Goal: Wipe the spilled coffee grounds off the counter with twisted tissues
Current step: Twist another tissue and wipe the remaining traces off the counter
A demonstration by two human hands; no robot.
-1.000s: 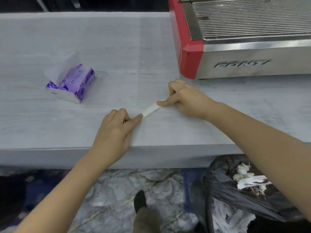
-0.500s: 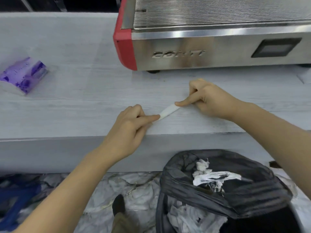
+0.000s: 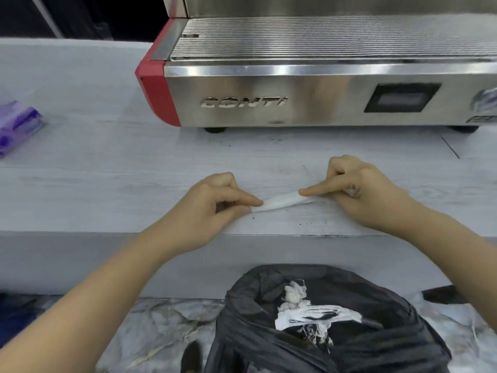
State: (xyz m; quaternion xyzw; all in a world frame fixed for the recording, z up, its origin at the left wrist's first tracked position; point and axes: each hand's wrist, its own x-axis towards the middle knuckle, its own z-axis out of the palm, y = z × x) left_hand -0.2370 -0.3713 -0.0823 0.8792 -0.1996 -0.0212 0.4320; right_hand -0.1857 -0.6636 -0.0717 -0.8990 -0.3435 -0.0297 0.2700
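Observation:
A white twisted tissue (image 3: 281,201) lies stretched across the pale grey counter (image 3: 107,189) near its front edge. My left hand (image 3: 215,205) pinches the tissue's left end between thumb and forefinger. My right hand (image 3: 357,189) holds the right end, with the forefinger pressed along it. A few dark coffee grounds (image 3: 309,223) speckle the counter just in front of the tissue, and more specks (image 3: 228,142) lie under the espresso machine's front.
A steel and red espresso machine (image 3: 295,103) stands at the back right. A purple tissue pack (image 3: 16,126) sits at the far left. Below the counter edge, a black bin bag (image 3: 336,332) holds crumpled used tissues.
Both hands have slid the tissue rightward along the counter to the front of the espresso machine. The view followed, so the tissue pack is now at the far left.

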